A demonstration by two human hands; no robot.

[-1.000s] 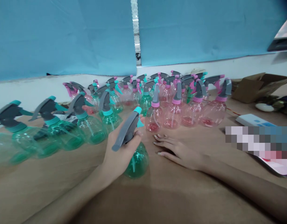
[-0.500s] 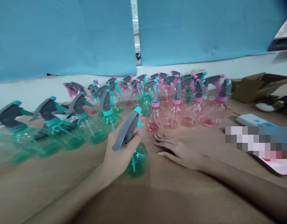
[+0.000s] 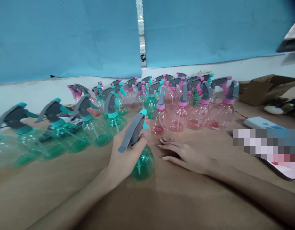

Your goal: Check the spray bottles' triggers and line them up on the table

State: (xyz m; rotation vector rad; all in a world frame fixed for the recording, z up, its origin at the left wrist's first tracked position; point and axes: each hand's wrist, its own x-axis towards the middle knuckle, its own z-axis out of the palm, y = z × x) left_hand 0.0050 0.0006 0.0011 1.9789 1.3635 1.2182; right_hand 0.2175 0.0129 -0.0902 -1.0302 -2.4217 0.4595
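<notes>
Hardly moved, green spray bottle point(image 3: 144, 163) stays within left hand point(image 3: 124, 156) grip

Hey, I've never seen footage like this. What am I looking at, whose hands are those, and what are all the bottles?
There is no machine here. The one picture comes from a camera worn on a person's head, looking forward and down at their own bare hands. The left hand grips a green spray bottle around its neck, below the grey trigger; the bottle stands on a brown table. The right hand lies flat on the table beside it, holding nothing. Behind stand rows of green bottles on the left and pink bottles on the right. A cardboard box sits far right.
</notes>
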